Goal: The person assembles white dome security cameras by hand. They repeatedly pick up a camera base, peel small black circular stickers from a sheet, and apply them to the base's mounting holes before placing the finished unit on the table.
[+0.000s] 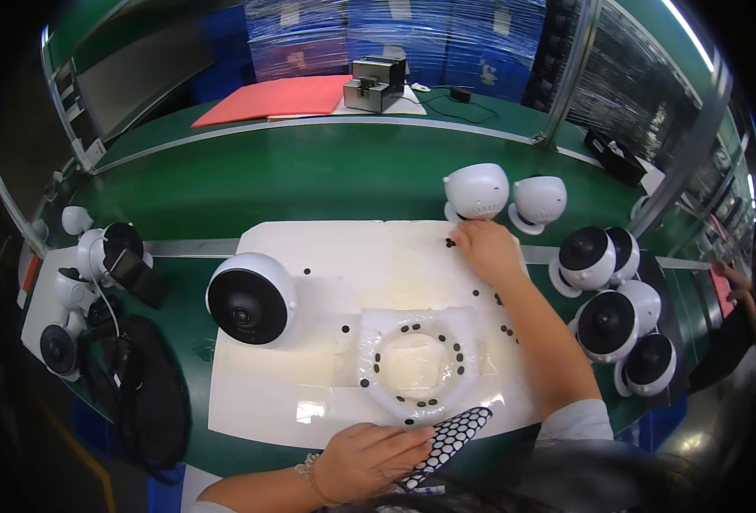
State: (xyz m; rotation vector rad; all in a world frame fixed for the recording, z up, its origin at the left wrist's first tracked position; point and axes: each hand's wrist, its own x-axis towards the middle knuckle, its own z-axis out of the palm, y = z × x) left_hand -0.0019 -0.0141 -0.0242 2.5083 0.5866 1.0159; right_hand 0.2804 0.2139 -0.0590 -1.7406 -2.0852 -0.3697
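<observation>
My left hand (367, 463), a bracelet at its wrist, grips a black sheet with white hexagons (455, 436) at the board's near edge. My right hand (489, 252) reaches to the far right of the white board (258, 393). Its fingers are bent together beside a cluster of small black pads (450, 243); what they pinch, if anything, is hidden. Just beyond them stands a white round camera (478, 190). Between my arms lies a translucent ring-shaped holder (472, 389) with small black oval pads around it. A larger white camera with a black front (254, 299) stands on the board's left.
Another white camera (539, 201) stands at the back; several more (608, 325) crowd the right. At left are more cameras (59, 346), cables and a black pouch (151, 393). The back shelf holds a red sheet (275, 98) and metal box (375, 84). Another person's hand (732, 278) shows far right.
</observation>
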